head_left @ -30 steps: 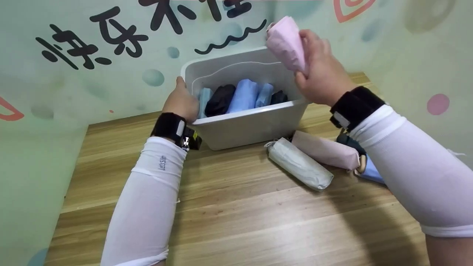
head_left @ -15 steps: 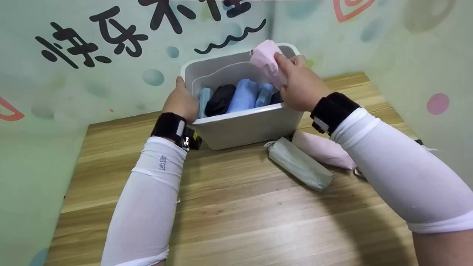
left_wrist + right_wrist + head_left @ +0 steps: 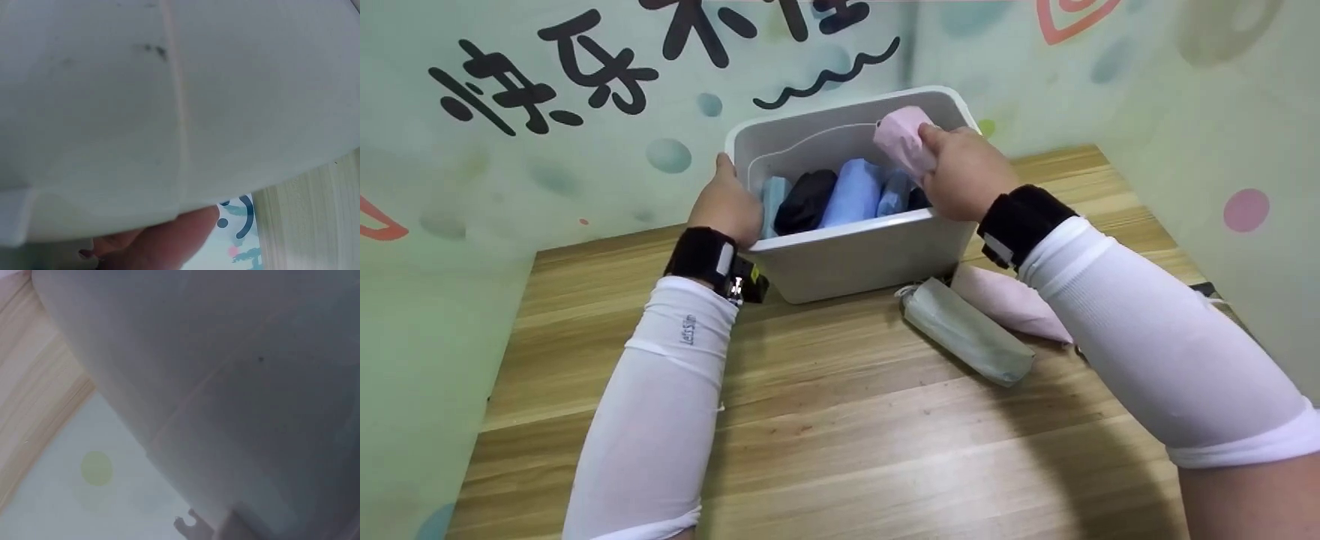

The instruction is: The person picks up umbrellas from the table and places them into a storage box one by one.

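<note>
The right hand's [image 3: 969, 174] grip is closed around a rolled pink bundle [image 3: 904, 137], tilted at the gray bin's [image 3: 862, 262] opening; the left hand [image 3: 726, 202] holds its left rim. Packing seems in hand; next likely calls for lowering it and letting go.

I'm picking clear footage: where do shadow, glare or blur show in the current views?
Head view: bin and pink umbrella fairly sharp, a dark shadow and pale glare on the wooden table. Left wrist view: large pale surface across most of the frame, soft and low-contrast. Right wrist view: dim grey surface dominates, spotted wall hazy.
</note>
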Tool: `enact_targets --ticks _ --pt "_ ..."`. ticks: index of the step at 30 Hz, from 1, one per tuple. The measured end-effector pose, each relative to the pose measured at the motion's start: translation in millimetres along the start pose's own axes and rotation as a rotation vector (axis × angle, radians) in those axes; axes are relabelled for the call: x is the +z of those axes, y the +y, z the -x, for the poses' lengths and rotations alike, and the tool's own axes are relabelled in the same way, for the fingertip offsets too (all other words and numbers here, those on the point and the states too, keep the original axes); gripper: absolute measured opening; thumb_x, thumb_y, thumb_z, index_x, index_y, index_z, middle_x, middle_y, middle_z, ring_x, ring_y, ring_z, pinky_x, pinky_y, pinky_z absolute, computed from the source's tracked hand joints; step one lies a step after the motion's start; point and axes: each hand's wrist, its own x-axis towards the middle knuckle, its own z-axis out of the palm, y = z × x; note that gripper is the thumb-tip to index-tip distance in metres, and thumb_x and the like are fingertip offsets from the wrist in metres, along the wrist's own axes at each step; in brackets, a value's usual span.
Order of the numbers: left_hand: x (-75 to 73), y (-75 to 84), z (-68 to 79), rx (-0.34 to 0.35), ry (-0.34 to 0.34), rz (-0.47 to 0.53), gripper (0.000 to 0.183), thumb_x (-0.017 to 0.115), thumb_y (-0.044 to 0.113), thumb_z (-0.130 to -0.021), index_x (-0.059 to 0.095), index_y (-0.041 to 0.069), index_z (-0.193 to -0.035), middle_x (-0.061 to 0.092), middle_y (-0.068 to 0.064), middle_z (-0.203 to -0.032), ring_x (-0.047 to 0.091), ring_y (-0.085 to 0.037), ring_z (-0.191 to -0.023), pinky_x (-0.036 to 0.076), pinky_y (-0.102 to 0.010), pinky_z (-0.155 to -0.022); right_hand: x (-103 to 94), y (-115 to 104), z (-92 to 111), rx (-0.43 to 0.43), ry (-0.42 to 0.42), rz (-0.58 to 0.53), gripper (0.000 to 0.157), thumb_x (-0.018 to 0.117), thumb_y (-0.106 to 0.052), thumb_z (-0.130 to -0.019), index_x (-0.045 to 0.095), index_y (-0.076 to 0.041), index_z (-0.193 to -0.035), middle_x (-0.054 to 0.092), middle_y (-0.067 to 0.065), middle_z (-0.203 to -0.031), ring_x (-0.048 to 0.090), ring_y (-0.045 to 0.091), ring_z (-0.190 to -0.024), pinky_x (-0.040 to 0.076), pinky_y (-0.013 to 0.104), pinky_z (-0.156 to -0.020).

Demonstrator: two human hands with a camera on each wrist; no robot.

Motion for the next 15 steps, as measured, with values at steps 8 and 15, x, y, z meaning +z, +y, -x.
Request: enact_targets --ticks 8,15 --pt "0.2 -1.9 -0.8 0.017 0.003 0.011 0.082 0.038 0.026 -0.107 -0.012 -0.001 -0.166 0.042 -0.027 -0.162 0.051 -0.034 -0.141 0.04 -0.045 -0.12 0.4 -3.6 -5.8 0.025 -0.043 0.053 0.066 0.048 -0.014 -0.099 0.036 -0.002 -0.163 0.053 0.03 -0.152 0.061 0.043 -0.122 0.048 0.055 -0.111" --pt "0.4 -1.9 -2.0 0.016 0.01 0.005 0.081 0.037 0.025 -0.107 -0.012 -0.002 -0.166 0.041 -0.028 -0.163 0.048 -0.035 -0.145 0.037 -0.045 -0.123 1.5 -6.5 -7.2 0.025 -0.043 0.089 0.063 0.049 -0.011 -0.095 0.045 0.0 -0.157 0.062 0.029 -0.14 0.062 0.042 -0.112 0.05 0.054 -0.109"
